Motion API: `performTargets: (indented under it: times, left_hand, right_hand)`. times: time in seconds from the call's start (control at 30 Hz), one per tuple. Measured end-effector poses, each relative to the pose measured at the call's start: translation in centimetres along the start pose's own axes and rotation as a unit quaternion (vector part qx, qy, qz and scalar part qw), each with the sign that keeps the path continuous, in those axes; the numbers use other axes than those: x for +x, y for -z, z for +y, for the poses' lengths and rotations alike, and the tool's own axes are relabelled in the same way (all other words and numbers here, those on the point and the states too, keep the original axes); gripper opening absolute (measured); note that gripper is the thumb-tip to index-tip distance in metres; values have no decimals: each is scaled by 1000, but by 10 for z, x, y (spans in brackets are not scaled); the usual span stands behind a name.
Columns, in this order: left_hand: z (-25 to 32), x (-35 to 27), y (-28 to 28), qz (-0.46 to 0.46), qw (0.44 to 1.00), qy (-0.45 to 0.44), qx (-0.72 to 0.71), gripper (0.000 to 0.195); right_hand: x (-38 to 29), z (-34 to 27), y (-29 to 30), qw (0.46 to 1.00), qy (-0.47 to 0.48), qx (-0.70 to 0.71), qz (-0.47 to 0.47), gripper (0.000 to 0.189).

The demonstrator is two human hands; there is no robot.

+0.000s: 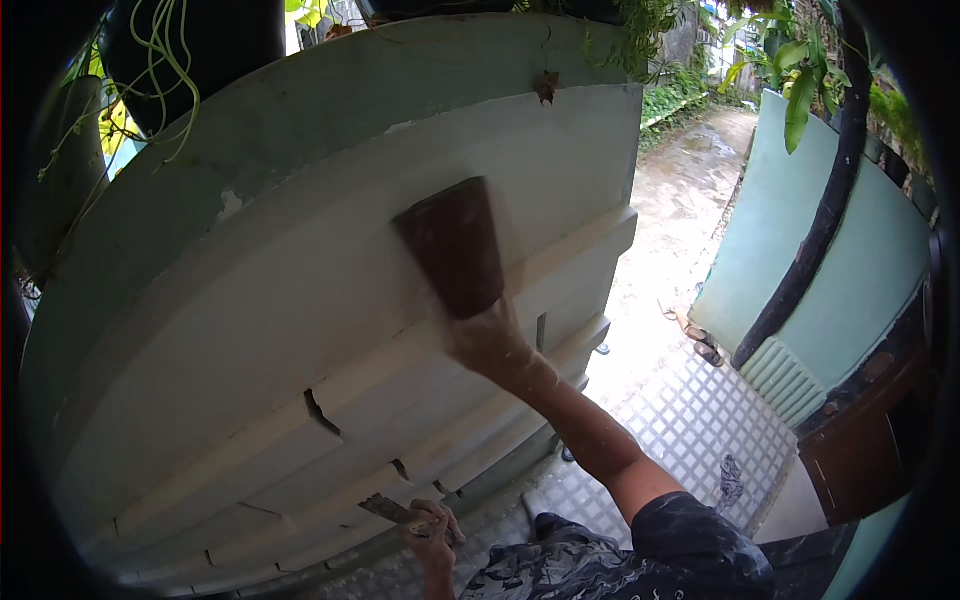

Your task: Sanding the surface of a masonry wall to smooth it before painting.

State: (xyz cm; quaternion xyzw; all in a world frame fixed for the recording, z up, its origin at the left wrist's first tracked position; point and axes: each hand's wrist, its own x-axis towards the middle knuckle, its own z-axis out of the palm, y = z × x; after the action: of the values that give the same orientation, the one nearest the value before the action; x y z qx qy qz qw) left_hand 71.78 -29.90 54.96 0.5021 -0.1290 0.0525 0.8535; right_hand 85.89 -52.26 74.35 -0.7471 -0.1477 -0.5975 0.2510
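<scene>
My right hand (484, 334) is raised to the wall and blurred. It holds a dark reddish-brown sheet, apparently sandpaper (454, 247), against or just over the white-coated panel (337, 247) of the wall. Lower down, my left hand (433, 529) grips a putty knife (386, 508), its flat blade pointing up and left. Raised horizontal bands (375, 360) run across the wall beneath the panel, with dark gaps (322, 412) in places. Above the panel, a green painted strip (480, 60) has chipped edges.
Plants in dark pots (195, 60) stand along the wall's top, with vines hanging down. Right of the wall lies a tiled floor (660, 435) with sandals (705, 349) and a crumpled cloth (730, 480). A dark post (814, 225) leans before a green wall (772, 202).
</scene>
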Motion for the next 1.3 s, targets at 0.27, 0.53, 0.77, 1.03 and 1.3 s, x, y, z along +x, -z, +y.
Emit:
performTargets:
  times: [0.27,0.53,0.77,1.03,1.3]
  left_hand:
    - [3,6,1,-8,1000,-23,8,27]
    - [0,8,-7,8,999,34,-35,25]
    - [-4,8,-8,-22,1000,20,1,24]
    - [-6,8,-5,-12,999,36,39,24]
    - [-8,10,-3,13,999,43,6,24]
  right_hand:
    - [39,79,54,980,-191,-31,43,38]
    - [14,46,47,991,97,-13,-87,35]
    - [19,78,49,988,72,-135,2,26]
    - [29,117,68,992,-40,-93,-78,23]
    - [4,22,19,990,73,104,-65,49]
